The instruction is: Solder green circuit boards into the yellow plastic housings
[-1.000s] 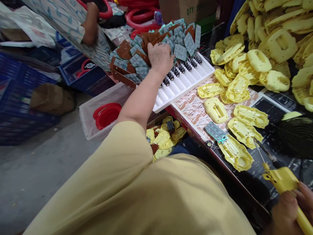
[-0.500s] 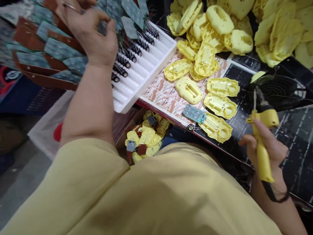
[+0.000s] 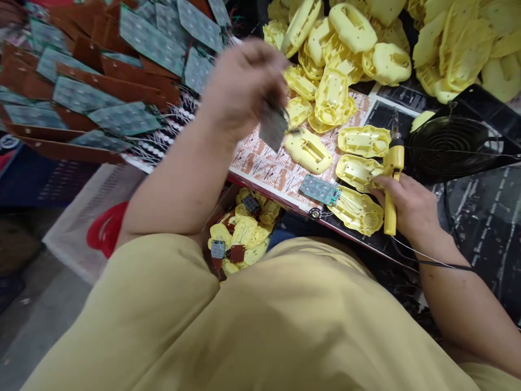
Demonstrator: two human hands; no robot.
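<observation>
My left hand [image 3: 244,89], blurred by motion, is closed on a dark circuit board [image 3: 273,129] above the patterned part of the bench. My right hand [image 3: 415,209] grips a yellow soldering gun [image 3: 391,184], its tip pointing away from me. Left of the gun lie open yellow plastic housings, one at the back [image 3: 364,141] and another in the middle [image 3: 355,171]. The nearest housing [image 3: 358,210] has wires in it, running from a green circuit board [image 3: 319,190]. A small round black part [image 3: 315,213] sits at the bench edge.
Many wired circuit boards [image 3: 85,95] are heaped at the left. Yellow housings [image 3: 352,27] pile up at the back. A black fan-like unit [image 3: 451,144] stands at the right. Below the bench edge, a box holds yellow pieces [image 3: 244,228]. A red object [image 3: 106,228] shows in a whitish container.
My left hand has moved right from the board heap, carrying a circuit board over the bench. My right hand has brought the soldering gun left and turned it more upright, beside the open housings.
</observation>
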